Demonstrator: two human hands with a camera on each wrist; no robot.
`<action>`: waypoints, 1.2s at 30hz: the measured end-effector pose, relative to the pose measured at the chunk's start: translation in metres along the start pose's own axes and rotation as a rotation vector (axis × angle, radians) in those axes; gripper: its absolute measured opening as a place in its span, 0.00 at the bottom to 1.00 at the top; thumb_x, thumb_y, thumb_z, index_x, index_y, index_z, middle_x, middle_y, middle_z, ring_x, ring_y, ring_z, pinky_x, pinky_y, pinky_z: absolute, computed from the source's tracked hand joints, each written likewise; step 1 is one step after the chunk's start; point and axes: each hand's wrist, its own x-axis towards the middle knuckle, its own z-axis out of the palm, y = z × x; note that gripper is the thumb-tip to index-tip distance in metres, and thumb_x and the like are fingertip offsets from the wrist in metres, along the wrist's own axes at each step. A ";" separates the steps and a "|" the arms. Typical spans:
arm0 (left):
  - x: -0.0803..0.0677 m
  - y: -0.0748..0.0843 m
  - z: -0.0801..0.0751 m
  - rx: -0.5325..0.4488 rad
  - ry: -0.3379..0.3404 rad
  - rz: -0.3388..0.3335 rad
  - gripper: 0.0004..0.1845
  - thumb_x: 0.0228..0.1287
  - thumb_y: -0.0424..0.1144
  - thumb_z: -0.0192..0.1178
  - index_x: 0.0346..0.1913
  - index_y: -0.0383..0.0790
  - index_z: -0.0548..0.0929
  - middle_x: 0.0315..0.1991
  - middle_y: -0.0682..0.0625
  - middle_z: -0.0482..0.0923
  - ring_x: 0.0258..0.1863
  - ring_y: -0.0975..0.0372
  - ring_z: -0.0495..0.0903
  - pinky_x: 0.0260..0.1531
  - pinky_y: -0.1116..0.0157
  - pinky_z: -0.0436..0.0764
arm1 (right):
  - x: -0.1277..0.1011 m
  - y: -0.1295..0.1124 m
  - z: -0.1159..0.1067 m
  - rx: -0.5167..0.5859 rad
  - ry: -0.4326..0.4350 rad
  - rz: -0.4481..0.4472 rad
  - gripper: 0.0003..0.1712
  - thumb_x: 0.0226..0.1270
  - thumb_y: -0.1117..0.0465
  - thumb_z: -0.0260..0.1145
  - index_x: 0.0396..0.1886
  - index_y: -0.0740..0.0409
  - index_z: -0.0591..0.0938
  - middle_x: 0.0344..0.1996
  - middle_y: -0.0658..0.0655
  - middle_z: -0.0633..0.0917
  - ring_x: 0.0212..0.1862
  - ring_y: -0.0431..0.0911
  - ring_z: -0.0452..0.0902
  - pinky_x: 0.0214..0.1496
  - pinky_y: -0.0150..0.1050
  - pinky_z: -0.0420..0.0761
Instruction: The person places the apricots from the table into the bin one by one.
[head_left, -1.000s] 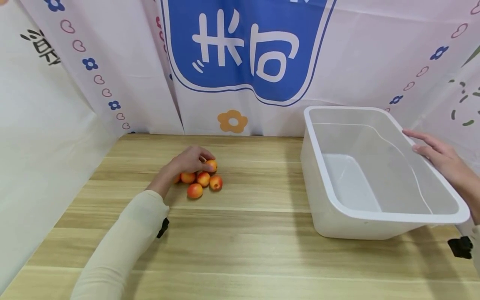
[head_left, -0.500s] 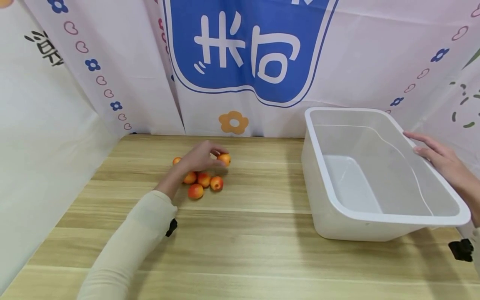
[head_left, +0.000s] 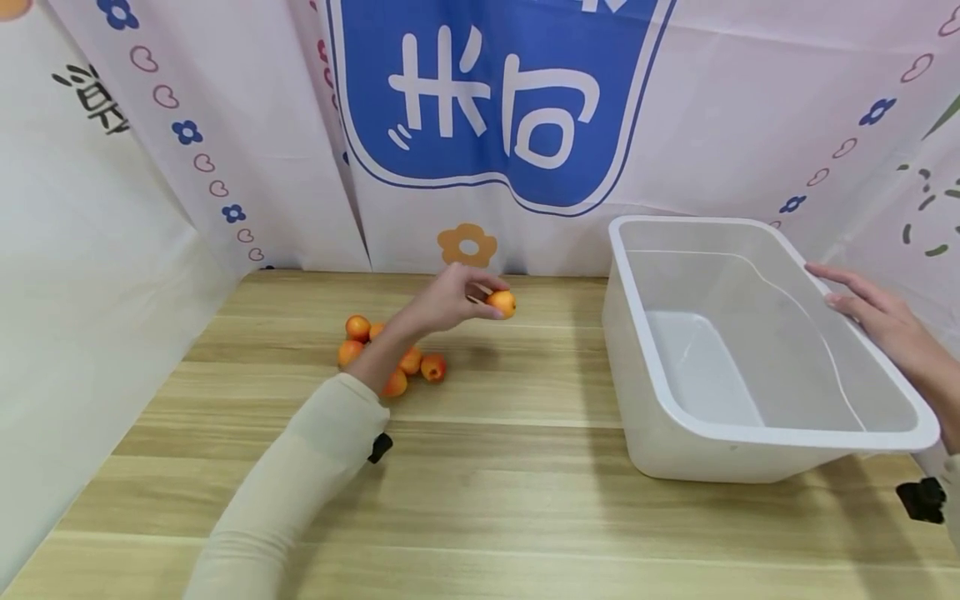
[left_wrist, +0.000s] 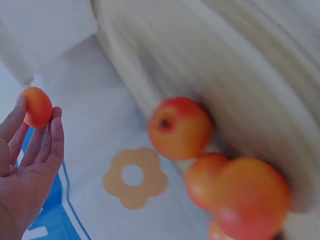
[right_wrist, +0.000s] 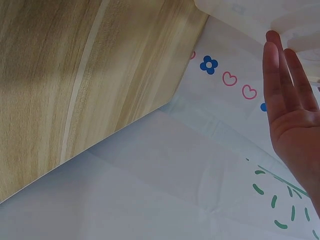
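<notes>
The person's left hand (head_left: 450, 302) is holding one small orange fruit (head_left: 502, 303) above the table (head_left: 480, 500), btw the pile and the tub. The grip is a light pinch: only the fingertips (left_wrist: 54, 125) and thumb are closing around the fruit, w/ the rest of the hand loose, probably because the fruit is small and round and a full fist is not needed. In the left wrist view the same fruit (left_wrist: 36, 106) is sitting at the very ends of the fingers, so the palm is staying free.

The other fruits (head_left: 390, 358) are lying in a tight cluster on the table, touching each other, partly hidden behind the cream sleeve (head_left: 300, 475). I am counting approx. five or six, but cannot tell exactly.

The white plastic tub (head_left: 757, 433) is standing on the right part of the table, well apart from the pile, and nothing is lying inside it. The right hand (head_left: 877, 317) is resting w/ straight fingers on the tub's far right rim; it is gripping nothing, only touching. I am judging that it is steadying the light tub so it is not sliding. In the right wrist view the flat fingers (right_wrist: 280, 75) are reaching up to the tub's edge.

Behind everything a printed cloth backdrop (head_left: 480, 108) is hanging
</notes>
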 end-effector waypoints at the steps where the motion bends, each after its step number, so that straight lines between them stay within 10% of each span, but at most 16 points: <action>1: 0.002 0.004 0.002 -0.010 -0.002 0.002 0.19 0.63 0.30 0.73 0.56 0.30 0.86 0.52 0.39 0.86 0.48 0.50 0.88 0.50 0.57 0.87 | 0.000 0.001 0.000 -0.006 0.003 0.004 0.30 0.87 0.49 0.47 0.84 0.36 0.58 0.51 0.26 0.72 0.37 0.30 0.84 0.30 0.37 0.88; 22: 0.049 0.099 0.036 -0.252 0.019 0.101 0.21 0.63 0.27 0.72 0.59 0.31 0.84 0.56 0.41 0.83 0.50 0.55 0.87 0.49 0.68 0.86 | 0.000 -0.001 -0.001 -0.004 -0.018 0.033 0.31 0.87 0.49 0.46 0.84 0.34 0.57 0.48 0.24 0.72 0.34 0.31 0.84 0.28 0.39 0.88; 36: 0.090 0.149 0.079 -0.190 -0.161 0.203 0.19 0.62 0.26 0.72 0.56 0.28 0.84 0.52 0.40 0.84 0.50 0.57 0.82 0.49 0.75 0.82 | 0.000 0.000 -0.002 -0.008 -0.007 0.022 0.30 0.87 0.51 0.48 0.83 0.32 0.59 0.46 0.22 0.72 0.33 0.31 0.83 0.26 0.39 0.87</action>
